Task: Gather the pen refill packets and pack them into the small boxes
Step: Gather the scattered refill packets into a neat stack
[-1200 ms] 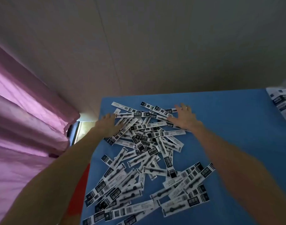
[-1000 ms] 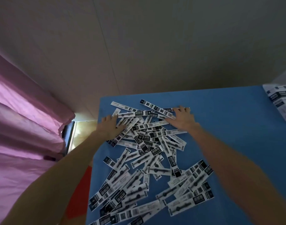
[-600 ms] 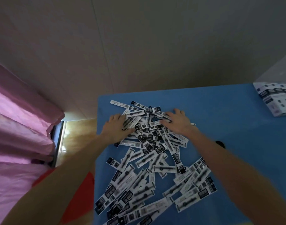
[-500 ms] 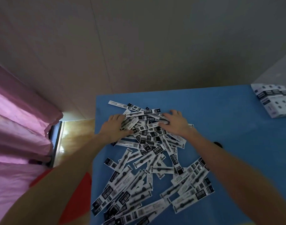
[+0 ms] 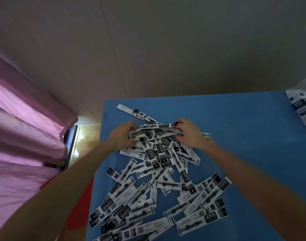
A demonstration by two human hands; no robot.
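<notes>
White refill pkts (image 5: 156,132) now bunched btwn hands, left (image 5: 124,134), right (image 5: 189,133), fingers curled

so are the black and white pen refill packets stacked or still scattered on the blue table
Mostly scattered: black and white pen refill packets lie crisscrossed over the blue table.

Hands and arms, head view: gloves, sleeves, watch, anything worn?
Nothing worn that shows. The left hand and right hand are bare, no gloves, and no rings are visible. Both forearms are bare up to the frame edge: no sleeves, watch or bands in view. Motion blur hides fine detail.
</notes>
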